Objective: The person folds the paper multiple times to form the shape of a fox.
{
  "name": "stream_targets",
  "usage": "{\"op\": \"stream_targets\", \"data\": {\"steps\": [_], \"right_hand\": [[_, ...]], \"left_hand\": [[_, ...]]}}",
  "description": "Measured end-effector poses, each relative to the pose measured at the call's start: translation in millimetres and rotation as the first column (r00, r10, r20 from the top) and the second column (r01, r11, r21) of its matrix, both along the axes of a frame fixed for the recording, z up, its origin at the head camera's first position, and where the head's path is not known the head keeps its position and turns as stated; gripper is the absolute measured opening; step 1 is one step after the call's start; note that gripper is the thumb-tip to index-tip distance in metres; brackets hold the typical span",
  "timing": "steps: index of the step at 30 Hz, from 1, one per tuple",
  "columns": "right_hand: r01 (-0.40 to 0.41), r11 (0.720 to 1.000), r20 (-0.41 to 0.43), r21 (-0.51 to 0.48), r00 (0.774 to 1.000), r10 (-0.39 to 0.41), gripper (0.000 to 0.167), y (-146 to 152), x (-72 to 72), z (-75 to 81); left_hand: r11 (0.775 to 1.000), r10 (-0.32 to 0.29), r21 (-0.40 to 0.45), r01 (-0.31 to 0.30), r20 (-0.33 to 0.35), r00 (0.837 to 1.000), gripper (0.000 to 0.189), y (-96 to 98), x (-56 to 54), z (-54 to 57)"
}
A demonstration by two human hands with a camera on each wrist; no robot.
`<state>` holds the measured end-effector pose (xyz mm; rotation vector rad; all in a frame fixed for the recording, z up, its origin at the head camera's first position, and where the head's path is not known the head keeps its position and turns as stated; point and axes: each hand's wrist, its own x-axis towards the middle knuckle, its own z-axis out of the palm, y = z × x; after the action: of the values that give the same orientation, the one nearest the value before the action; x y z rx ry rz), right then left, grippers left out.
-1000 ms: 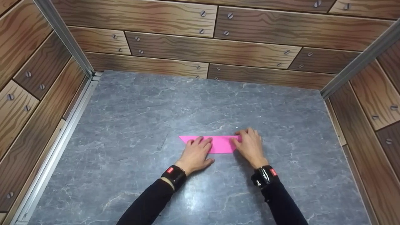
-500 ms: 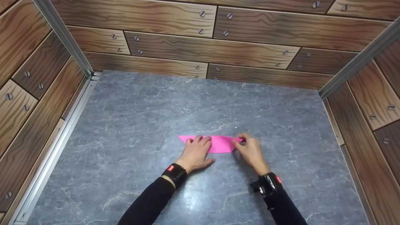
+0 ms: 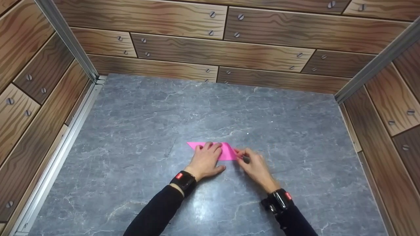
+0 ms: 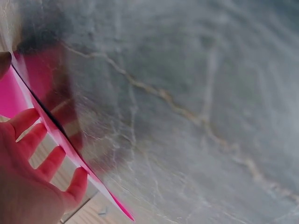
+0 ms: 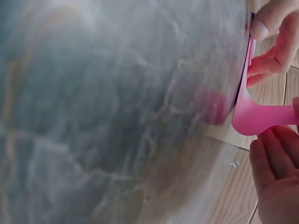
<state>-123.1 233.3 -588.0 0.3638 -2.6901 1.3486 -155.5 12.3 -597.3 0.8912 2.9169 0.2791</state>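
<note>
A folded strip of pink paper lies on the grey table in the head view, its pointed left end flat. My left hand presses the middle of the paper with spread fingers, the thumb off to the side. With thumb and fingers my right hand pinches the right end and holds it raised, so the paper curves up. That bend in the paper shows clearly in the right wrist view, above my right hand's fingers. The left wrist view has the paper edge-on under my left fingers.
The grey marbled tabletop spreads around the hands. Wood-patterned panels wall in the back and both sides, with metal rails along the left edge and at the corners. Black bands sit on both wrists.
My right hand has taken the paper's right end, lifted it and drawn it left and toward me, bending the strip. My left hand has stayed in place on the paper.
</note>
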Motion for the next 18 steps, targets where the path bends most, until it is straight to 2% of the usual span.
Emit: {"op": "stream_targets", "data": {"steps": [7, 18], "right_hand": [[-0.060, 0.995, -0.074, 0.084, 0.995, 0.066, 0.021, -2.5, 5.8, -4.1], [-0.147, 0.981, -0.031, 0.127, 0.988, 0.152, 0.014, -9.5, 11.6, -6.6]], "left_hand": [[1.000, 0.002, 0.004, -0.002, 0.021, 1.000, 0.076, -0.2, -0.3, 2.1], [1.000, 0.002, 0.007, -0.002, 0.038, 0.999, 0.073, -0.2, -1.6, 1.0]]}}
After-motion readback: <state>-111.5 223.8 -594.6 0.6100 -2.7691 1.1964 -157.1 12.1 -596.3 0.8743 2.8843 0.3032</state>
